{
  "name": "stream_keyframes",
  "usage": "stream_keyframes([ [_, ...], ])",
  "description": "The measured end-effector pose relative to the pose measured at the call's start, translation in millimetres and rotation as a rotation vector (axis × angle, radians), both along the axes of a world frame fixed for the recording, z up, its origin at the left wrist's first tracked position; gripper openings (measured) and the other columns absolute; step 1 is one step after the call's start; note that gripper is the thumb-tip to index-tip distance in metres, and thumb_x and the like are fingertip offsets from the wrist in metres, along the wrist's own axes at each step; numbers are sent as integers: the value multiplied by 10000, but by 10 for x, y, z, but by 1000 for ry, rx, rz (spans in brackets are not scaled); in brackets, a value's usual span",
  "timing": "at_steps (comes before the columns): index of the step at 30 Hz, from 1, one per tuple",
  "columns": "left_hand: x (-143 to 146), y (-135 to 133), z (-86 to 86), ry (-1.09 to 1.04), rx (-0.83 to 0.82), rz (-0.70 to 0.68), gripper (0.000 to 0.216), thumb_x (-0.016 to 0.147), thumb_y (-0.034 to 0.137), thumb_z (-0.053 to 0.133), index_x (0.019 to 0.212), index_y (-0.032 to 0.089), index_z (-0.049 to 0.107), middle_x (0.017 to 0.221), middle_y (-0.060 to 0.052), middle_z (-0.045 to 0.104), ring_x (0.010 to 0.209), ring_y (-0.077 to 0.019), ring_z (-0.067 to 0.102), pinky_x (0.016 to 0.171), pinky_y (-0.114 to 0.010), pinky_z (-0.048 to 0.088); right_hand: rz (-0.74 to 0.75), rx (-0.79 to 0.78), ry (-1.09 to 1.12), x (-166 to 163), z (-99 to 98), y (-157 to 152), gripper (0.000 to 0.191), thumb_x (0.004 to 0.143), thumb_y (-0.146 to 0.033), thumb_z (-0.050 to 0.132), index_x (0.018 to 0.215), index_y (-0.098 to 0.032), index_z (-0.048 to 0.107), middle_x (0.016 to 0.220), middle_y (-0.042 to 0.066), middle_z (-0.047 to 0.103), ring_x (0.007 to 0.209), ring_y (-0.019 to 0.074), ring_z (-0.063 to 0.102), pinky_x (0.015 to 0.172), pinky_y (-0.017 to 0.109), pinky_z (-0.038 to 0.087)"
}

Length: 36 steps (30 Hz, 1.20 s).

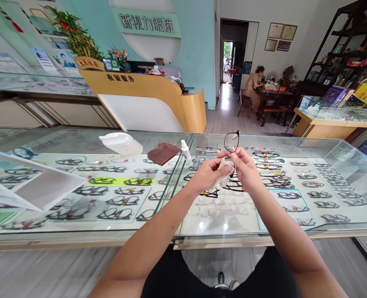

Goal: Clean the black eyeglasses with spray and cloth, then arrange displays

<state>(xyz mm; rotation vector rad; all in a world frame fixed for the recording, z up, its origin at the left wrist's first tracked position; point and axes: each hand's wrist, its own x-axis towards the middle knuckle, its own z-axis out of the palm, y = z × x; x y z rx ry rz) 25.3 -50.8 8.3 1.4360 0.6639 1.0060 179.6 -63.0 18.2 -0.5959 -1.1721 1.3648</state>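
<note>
A pair of dark-framed glasses (231, 142) is held upright above the glass display counter (109, 225). My right hand (247, 169) is closed on the lower part of the frame. My left hand (208, 174) is closed on a beige cloth (226, 171) that is pressed against the glasses between both hands. One lens sticks up above my fingers; the rest of the frame is hidden by the cloth and hands.
On the counter top lie a small white spray bottle (185, 150), a brown cloth (162, 152), a white plastic container (122, 143) and a white card stand (25, 184). Many glasses lie under the glass. A person sits at a table (272, 97) far back.
</note>
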Motion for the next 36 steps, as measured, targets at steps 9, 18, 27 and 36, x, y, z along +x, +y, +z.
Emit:
stream_keyframes([
  [9, 14, -2, -17, 40, -22, 25, 659, 654, 780, 868, 683, 174, 609, 628, 32, 424, 587, -102, 339, 563, -275, 281, -2, -37, 111, -24, -7, -13, 487, 718, -573, 951, 819, -266, 587, 833, -48, 731, 728, 135, 631, 721, 263, 507],
  [18, 156, -41, -165, -46, -3, 233, 705, 690, 848, 798, 636, 170, 614, 601, 31, 401, 603, -103, 300, 573, -293, 238, -100, -61, 150, 14, 5, 8, 494, 711, -556, 940, 829, -266, 558, 869, -32, 709, 721, 138, 587, 672, 264, 496],
  [27, 137, -24, -157, -138, 9, 351, 583, 700, 734, 872, 836, 194, 700, 778, 5, 636, 707, -124, 510, 654, -253, 423, -115, -27, 120, 65, 15, 41, 490, 741, -580, 905, 828, -276, 529, 879, -13, 716, 826, 180, 638, 770, 308, 537],
  [36, 123, -43, -166, -157, -5, 285, 522, 756, 685, 854, 819, 205, 659, 737, 26, 581, 680, -122, 477, 649, -253, 405, -114, -39, 137, 85, 19, 43, 474, 735, -562, 921, 807, -266, 558, 875, -10, 725, 789, 163, 618, 729, 287, 515],
])
